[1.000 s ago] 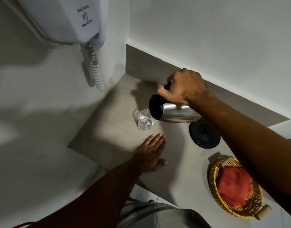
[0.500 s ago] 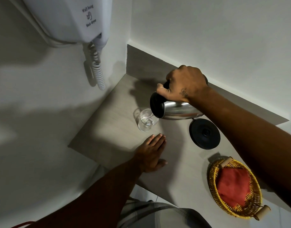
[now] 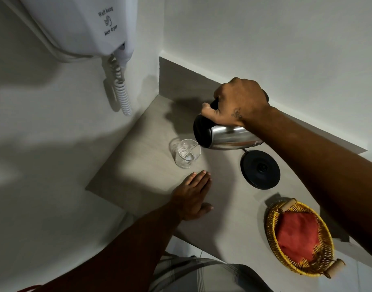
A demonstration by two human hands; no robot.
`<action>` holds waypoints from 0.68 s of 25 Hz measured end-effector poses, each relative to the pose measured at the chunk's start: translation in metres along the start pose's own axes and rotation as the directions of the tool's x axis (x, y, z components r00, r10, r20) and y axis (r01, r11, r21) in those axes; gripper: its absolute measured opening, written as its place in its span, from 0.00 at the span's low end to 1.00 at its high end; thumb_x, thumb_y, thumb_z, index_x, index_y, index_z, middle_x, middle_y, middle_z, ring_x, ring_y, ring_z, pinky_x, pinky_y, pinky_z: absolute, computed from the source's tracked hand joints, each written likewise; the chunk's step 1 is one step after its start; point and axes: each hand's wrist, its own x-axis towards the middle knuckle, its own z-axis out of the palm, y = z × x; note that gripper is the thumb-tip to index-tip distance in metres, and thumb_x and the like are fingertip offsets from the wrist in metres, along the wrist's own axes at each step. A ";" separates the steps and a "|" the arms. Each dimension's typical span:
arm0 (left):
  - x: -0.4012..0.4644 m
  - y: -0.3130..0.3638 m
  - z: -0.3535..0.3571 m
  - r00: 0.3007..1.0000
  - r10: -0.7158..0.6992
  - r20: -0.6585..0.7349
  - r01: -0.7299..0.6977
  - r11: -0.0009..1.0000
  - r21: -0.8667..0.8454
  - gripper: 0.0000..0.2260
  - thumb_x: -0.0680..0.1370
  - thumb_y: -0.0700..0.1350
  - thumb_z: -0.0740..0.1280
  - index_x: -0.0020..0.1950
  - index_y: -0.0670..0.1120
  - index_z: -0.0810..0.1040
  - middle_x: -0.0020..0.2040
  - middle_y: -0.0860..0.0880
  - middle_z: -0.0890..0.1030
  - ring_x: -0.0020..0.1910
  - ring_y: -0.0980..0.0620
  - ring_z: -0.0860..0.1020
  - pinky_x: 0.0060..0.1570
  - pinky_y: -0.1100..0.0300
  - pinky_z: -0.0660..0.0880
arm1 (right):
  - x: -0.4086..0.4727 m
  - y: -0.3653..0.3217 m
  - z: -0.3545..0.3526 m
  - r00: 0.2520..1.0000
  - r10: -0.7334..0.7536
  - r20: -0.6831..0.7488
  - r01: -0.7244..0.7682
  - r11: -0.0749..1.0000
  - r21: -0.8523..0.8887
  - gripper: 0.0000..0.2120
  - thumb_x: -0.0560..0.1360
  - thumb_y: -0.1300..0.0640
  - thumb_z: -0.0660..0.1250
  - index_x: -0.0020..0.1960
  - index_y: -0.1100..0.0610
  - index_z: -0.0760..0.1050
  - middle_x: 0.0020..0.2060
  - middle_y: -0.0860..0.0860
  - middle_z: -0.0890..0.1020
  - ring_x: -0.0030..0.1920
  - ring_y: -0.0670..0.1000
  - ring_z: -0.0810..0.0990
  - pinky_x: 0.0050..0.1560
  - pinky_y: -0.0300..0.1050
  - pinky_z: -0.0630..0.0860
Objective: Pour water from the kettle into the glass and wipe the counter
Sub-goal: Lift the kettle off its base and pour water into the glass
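Note:
My right hand point(image 3: 237, 104) grips the black handle of a steel kettle point(image 3: 225, 137), which is tipped far over to the left above the counter point(image 3: 138, 165). Its black top faces a clear glass point(image 3: 185, 153) standing upright just left of it. A thin stream of water runs from the spout into the glass, which holds a little water. My left hand point(image 3: 193, 199) lies flat on the counter, palm down, fingers together, just in front of the glass and not touching it. A red cloth point(image 3: 297, 234) is folded in a yellow wicker basket point(image 3: 272, 228) at the front right.
The kettle's round black base point(image 3: 259, 169) sits on the counter under my right forearm. A white wall-hung hair dryer point(image 3: 82, 24) with a coiled cord point(image 3: 122, 95) is mounted on the left wall above the corner. Walls close the counter at left and back.
The kettle has risen a little and stays tipped toward the glass; the stream of water now reaches into the glass. My left hand has not moved.

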 end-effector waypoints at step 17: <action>0.000 0.000 -0.002 1.000 0.006 -0.008 -0.006 1.000 0.001 0.38 0.81 0.66 0.56 0.80 0.38 0.58 0.82 0.38 0.60 0.82 0.40 0.55 0.79 0.42 0.54 | 0.001 0.000 -0.007 1.000 0.010 0.022 -0.010 1.000 -0.014 0.26 0.74 0.37 0.58 0.27 0.56 0.71 0.21 0.50 0.65 0.23 0.50 0.63 0.30 0.39 0.59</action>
